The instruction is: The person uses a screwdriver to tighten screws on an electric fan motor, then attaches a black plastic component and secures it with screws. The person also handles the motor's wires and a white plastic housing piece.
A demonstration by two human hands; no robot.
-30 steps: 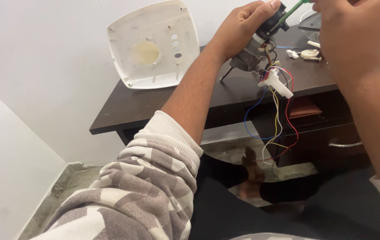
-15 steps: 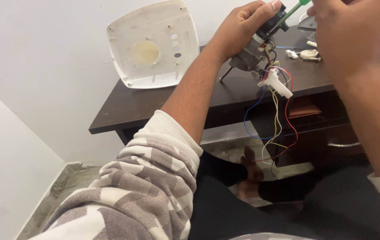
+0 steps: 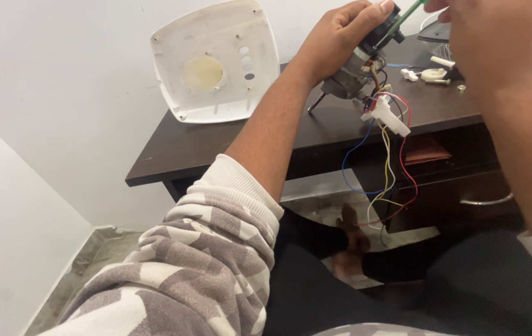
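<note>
Up close, the left hand (image 3: 334, 37) is wrapped around a small fan motor (image 3: 356, 65), raised above the dark desk (image 3: 228, 140) with its coloured wires (image 3: 381, 168) dangling below the grip. The right hand (image 3: 496, 37) pinches a green-handled screwdriver (image 3: 406, 15), whose shaft slants down-left from that grip onto the motor's top end.

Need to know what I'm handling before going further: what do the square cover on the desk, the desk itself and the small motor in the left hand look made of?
Square cover: moulded plastic, off-white and matt, yellowed at its centre. Desk: seemingly dark brown wood or laminate, faint sheen. Motor: apparently bare grey metal body, dull, with a black cap.
</note>
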